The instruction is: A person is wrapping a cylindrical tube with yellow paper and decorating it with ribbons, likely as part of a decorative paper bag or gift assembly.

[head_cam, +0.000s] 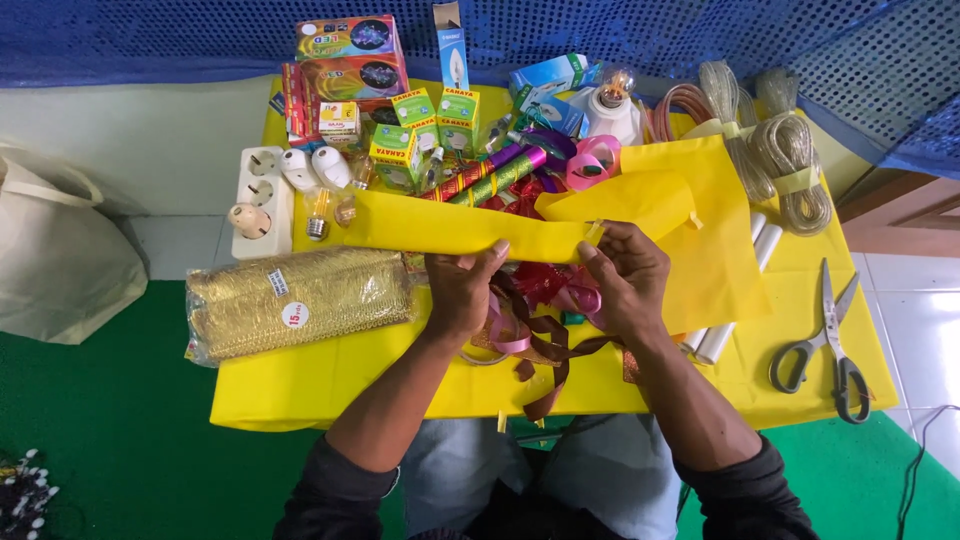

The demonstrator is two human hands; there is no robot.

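Yellow paper [470, 232], folded into a long strip, is being held above the middle of the yellow table [330, 385]. Its near edge is being pinched by the left hand [462, 290], thumb on top and fingers curled beneath. The right end of the strip is being gripped by the right hand [625, 280], with a small yellow tab [594, 233] caught at the fingertips. Under both hands a tangle of brown, pink and red ribbons [545, 320] is lying. To the left, a pack of gold trim [300, 300] is resting near a white power strip [262, 200] and loose bulbs [320, 175]. Scissors [825, 345] are lying at the right edge, well apart from the hands. At the far side, small bulb boxes [420, 125] and coils of clear cable [780, 160] are being kept.
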